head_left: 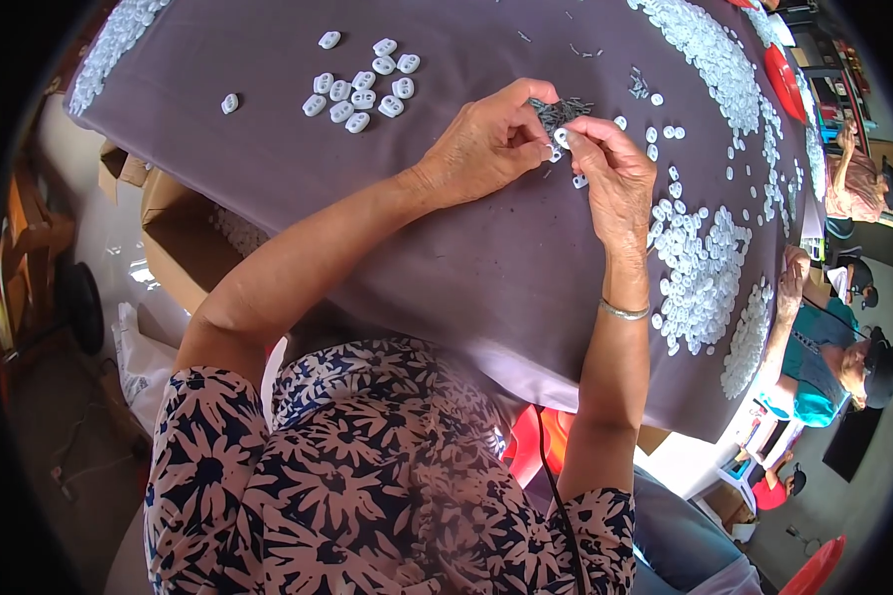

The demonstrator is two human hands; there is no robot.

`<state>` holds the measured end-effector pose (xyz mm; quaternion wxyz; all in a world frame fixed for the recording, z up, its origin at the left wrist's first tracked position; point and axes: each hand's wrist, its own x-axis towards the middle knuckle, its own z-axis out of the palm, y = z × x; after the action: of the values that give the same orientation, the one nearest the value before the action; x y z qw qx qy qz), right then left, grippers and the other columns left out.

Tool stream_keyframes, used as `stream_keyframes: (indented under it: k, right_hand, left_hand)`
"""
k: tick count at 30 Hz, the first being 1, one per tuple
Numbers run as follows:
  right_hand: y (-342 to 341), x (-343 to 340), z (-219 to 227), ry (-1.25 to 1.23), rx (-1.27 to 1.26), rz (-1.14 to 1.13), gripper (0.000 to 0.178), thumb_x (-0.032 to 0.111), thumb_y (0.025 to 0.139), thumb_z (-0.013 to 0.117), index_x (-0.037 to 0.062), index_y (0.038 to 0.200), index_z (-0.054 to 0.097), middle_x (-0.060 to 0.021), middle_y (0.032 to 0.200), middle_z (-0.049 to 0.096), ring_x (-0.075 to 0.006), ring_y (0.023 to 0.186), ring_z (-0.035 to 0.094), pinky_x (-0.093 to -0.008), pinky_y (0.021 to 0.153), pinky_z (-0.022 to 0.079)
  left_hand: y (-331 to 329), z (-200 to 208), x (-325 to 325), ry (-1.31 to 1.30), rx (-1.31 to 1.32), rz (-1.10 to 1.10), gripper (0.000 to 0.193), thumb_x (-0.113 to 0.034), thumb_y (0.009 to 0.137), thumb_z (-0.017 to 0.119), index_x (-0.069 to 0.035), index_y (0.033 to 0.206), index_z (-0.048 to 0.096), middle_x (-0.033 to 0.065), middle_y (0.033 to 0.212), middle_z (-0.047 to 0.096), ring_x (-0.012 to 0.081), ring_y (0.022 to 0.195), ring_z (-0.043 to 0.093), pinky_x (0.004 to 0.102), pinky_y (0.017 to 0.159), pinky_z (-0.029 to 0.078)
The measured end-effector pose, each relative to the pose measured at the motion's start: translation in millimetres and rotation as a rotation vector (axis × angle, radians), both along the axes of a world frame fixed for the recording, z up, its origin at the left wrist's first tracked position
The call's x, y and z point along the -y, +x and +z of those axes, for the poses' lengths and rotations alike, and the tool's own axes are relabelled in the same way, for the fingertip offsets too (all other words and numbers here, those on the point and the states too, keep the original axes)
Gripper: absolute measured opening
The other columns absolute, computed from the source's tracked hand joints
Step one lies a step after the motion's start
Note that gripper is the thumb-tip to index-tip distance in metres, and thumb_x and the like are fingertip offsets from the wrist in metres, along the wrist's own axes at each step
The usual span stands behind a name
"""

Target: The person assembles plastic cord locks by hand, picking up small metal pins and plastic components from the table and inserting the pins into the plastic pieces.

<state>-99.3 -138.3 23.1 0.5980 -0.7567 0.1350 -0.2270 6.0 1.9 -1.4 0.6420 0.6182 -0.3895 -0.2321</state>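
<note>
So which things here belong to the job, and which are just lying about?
Seemingly in use:
white piece in the right hand
pile of small dark parts
heaps of white pieces

Apparently just lying about:
black round object, far left
crumpled white material, left

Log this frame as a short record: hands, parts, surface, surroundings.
left hand: thumb at a small white piece, grip partly hidden
right hand: thumb and finger pinching a white part
beyond hands: heap of small dark rods
far left of hands: loose cluster of white two-holed pieces
right side: large pile of white parts
surface: dark cloth
under table edge, left: open cardboard box
</note>
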Motion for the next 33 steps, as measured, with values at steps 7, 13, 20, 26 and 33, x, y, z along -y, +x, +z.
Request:
stream_keyframes:
  k: [7,13,20,26,33]
  right_hand:
    - [2,0,0,-0.054,0.028,0.024,0.009,-0.001,0.085,0.065,0.0002,0.094,0.068,0.0018,0.076,0.06,-0.0034,0.063,0.05,-0.0174,0.056,0.04]
    - [0,-3,-1,-0.119,0.015,0.052,0.007,-0.001,0.085,0.065,-0.0002,0.092,0.067,0.002,0.076,0.06,-0.0035,0.063,0.051,-0.0173,0.055,0.041]
    - [-5,-3,-5,-0.063,0.001,0.084,0.013,-0.007,0.085,0.062,0.0001,0.095,0.064,-0.0003,0.085,0.062,-0.0043,0.067,0.054,-0.0181,0.06,0.045]
    - [-8,0,-7,-0.064,0.032,0.215,0.029,-0.016,0.076,0.067,-0.0002,0.1,0.061,0.0002,0.091,0.059,-0.0036,0.076,0.054,-0.0191,0.064,0.048]
    - [-11,-2,-4,-0.308,0.042,0.148,0.029,-0.013,0.073,0.072,-0.0002,0.098,0.062,0.0005,0.09,0.059,-0.0029,0.074,0.054,-0.0175,0.064,0.047]
  left_hand:
    - [-1,2,-2,0.052,-0.069,-0.053,0.005,0.002,0.084,0.063,0.0,0.089,0.061,0.0004,0.108,0.055,0.0067,0.079,0.056,0.023,0.072,0.047]
    - [0,2,-4,0.052,-0.109,-0.073,0.004,0.003,0.084,0.063,0.001,0.087,0.062,0.0004,0.118,0.05,0.0058,0.079,0.056,0.0229,0.071,0.047]
    - [1,3,-3,0.047,-0.039,-0.056,0.003,0.003,0.084,0.063,0.002,0.086,0.061,0.0016,0.125,0.045,0.0057,0.08,0.056,0.0233,0.071,0.048]
    - [2,8,-5,0.062,-0.053,-0.074,0.02,0.001,0.085,0.063,0.0,0.105,0.057,0.002,0.106,0.056,0.005,0.077,0.056,0.0215,0.07,0.047]
    - [4,15,-7,0.048,-0.139,-0.169,0.05,-0.002,0.086,0.063,-0.005,0.131,0.041,0.0005,0.079,0.061,0.0059,0.075,0.056,0.0228,0.069,0.047]
